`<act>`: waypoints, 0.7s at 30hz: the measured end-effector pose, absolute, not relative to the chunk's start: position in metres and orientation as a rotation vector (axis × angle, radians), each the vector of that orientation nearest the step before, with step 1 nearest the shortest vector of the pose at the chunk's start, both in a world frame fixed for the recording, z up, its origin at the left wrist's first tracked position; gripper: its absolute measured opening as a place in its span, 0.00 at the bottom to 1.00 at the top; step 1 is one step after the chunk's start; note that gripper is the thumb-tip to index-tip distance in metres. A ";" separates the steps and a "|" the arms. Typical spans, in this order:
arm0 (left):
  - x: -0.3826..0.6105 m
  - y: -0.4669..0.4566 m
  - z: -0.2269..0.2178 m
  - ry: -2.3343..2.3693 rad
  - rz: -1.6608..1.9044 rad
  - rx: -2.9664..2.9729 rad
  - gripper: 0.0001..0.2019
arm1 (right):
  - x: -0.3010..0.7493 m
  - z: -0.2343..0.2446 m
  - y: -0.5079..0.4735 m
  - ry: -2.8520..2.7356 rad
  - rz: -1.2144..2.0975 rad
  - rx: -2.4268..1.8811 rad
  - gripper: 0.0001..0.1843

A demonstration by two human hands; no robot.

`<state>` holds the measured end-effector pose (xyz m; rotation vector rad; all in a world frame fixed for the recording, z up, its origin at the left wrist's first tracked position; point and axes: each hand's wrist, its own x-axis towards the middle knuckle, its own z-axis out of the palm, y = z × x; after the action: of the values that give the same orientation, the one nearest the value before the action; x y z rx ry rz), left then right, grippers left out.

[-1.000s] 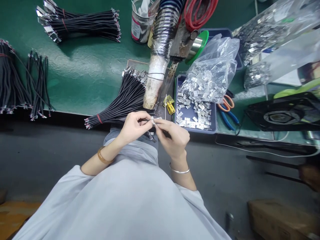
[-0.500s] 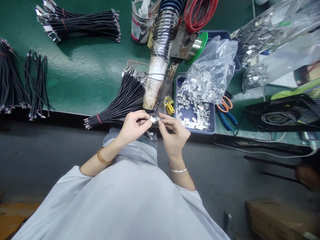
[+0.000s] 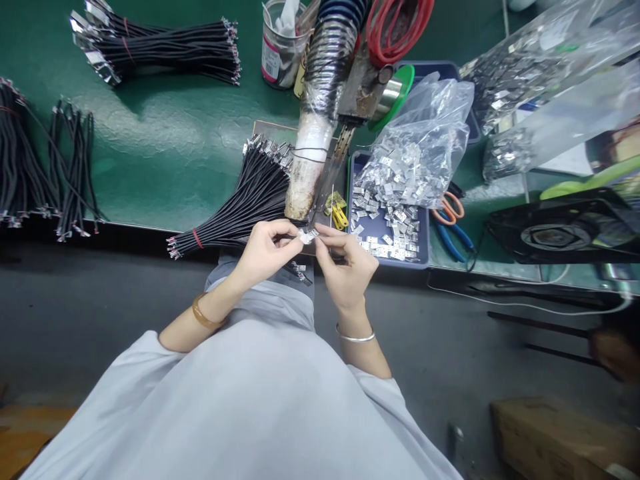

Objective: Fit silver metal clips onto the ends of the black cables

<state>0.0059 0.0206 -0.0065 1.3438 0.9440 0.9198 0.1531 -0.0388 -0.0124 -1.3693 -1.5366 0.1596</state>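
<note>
A small silver metal connector (image 3: 309, 237) sits between my fingertips at the bench's front edge. My left hand (image 3: 267, 250) pinches its left side with thumb and forefinger. From the other side my right hand (image 3: 347, 263) closes thumb and forefinger at the connector's right end; any wire there is too small to make out. Just above the fingers are the tip of a white-wrapped hose (image 3: 301, 190) and a soldering iron holder (image 3: 333, 167). Black cables (image 3: 245, 200), bundled with a red band, lie left of the hose. A few cable ends with metal plugs (image 3: 300, 270) show below my hands.
To the right, a blue tray (image 3: 425, 233) holds loose silver connectors (image 3: 395, 220) and a plastic bag (image 3: 435, 133). Orange-and-blue pliers (image 3: 453, 227) and a black fan (image 3: 565, 230) lie beyond. More black cable bundles (image 3: 170, 50) are at the left. A solder spool (image 3: 395, 100) stands behind.
My right hand has shifted very slightly left and up, and the connector's flat face shows a little more clearly. Both hands keep their pinch.
</note>
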 end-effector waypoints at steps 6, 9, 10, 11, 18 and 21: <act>0.005 0.019 -0.006 0.935 0.885 1.400 0.09 | 0.156 -0.007 -0.042 -1.694 0.094 -1.274 0.07; 0.006 0.018 -0.008 0.948 0.939 1.364 0.08 | 0.156 -0.008 -0.043 -1.698 0.039 -1.271 0.07; 0.007 0.018 -0.009 0.956 0.963 1.343 0.08 | 0.156 -0.010 -0.043 -1.658 0.027 -1.287 0.07; 0.008 0.018 -0.010 0.962 0.987 1.323 0.08 | 0.156 -0.011 -0.043 -1.610 0.018 -1.301 0.07; 0.011 0.015 -0.008 0.953 1.091 1.325 0.06 | 0.153 -0.013 -0.040 -1.583 0.028 -1.379 0.06; 0.013 0.012 -0.006 0.959 1.148 1.336 0.06 | 0.151 -0.011 -0.038 -1.643 -0.057 -1.351 0.08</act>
<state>0.0133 0.0124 -0.0057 1.3364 0.9590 1.1484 0.1515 -0.0379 -0.0111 -1.3508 -1.6430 -0.0574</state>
